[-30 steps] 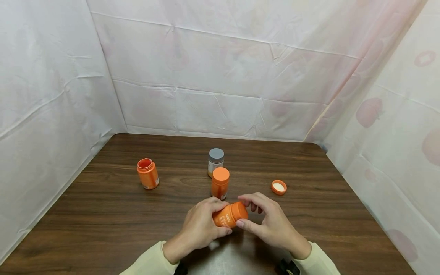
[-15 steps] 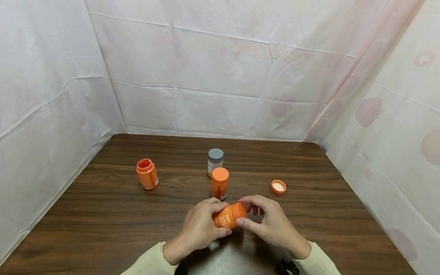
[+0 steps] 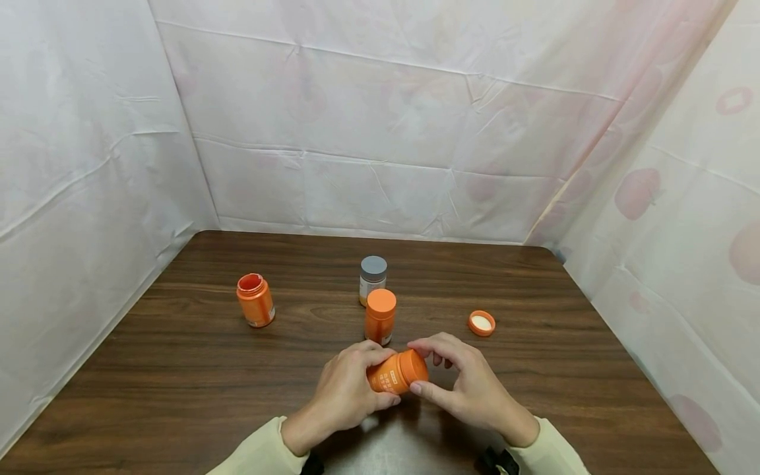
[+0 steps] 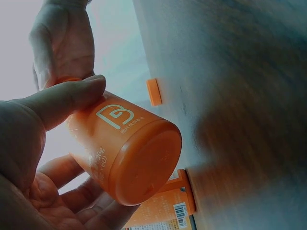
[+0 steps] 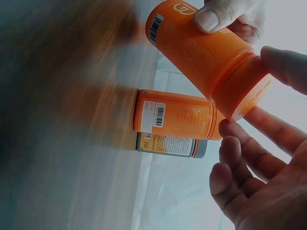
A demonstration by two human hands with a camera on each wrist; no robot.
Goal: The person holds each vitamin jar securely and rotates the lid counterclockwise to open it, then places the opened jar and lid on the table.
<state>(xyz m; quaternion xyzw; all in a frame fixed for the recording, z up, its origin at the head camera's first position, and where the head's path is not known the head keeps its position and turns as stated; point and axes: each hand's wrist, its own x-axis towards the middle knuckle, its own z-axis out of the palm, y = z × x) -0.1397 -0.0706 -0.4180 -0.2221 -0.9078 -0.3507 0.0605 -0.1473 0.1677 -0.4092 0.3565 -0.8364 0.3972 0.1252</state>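
Observation:
My left hand (image 3: 347, 389) grips the body of an orange pill bottle (image 3: 387, 376), which is tilted above the table with its lid end toward the right. In the left wrist view the bottle's base (image 4: 148, 163) faces the camera, the thumb across its side. At the other end, my right hand (image 3: 472, 386) pinches the orange lid (image 5: 244, 88) between thumb and index finger. The other right fingers are bent and apart from the lid. The lid sits on the bottle's neck. Just beyond my left hand stands another orange bottle (image 3: 380, 318) with its lid on.
Behind that upright bottle is a grey-lidded bottle (image 3: 373, 270), partly hidden. To the left, an orange bottle without a lid (image 3: 256, 305) stands upright. A loose orange lid (image 3: 481, 323) lies inside-up on the right of the wooden table (image 3: 148, 389). White sheets (image 3: 356, 119) surround the table.
My right thumb and index finger have shifted slightly around the lid. The left hand and the tilted bottle keep nearly the same place.

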